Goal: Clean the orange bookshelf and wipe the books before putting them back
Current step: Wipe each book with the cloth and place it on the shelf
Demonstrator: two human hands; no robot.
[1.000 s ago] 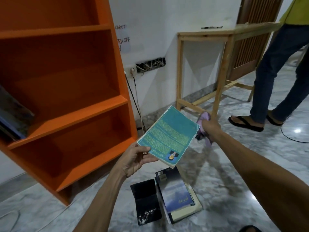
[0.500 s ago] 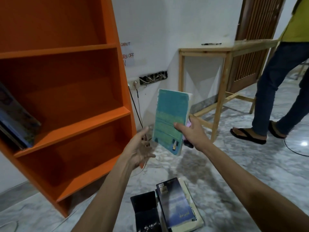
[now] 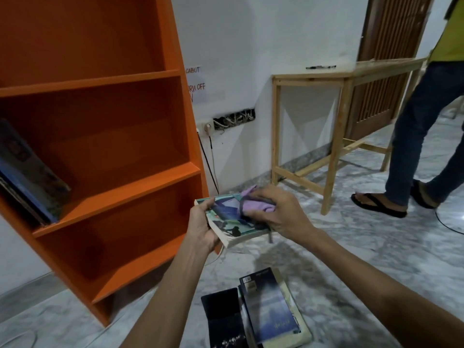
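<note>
My left hand (image 3: 200, 226) grips the left edge of a teal paperback book (image 3: 229, 223), held nearly flat in front of me with its illustrated cover up. My right hand (image 3: 278, 213) holds a purple cloth (image 3: 253, 204) and presses it onto the cover. The orange bookshelf (image 3: 100, 146) stands at the left; a few dark blue books (image 3: 27, 177) lean on its middle shelf at the far left. The lower shelves are bare. On the floor below my arms lie a blue-covered book (image 3: 270, 312) on a cream one, and a black book (image 3: 222, 320).
A wooden table (image 3: 336, 116) stands against the wall at the right, with a pen on top. A person in jeans and sandals (image 3: 411, 156) walks beside it. A wall socket (image 3: 207, 128) with cables hangs right of the shelf. The floor is grey marble.
The book went from upright in my right hand to nearly flat with the other cover up. My left hand took hold of its edge, and my right hand now presses the cloth on it.
</note>
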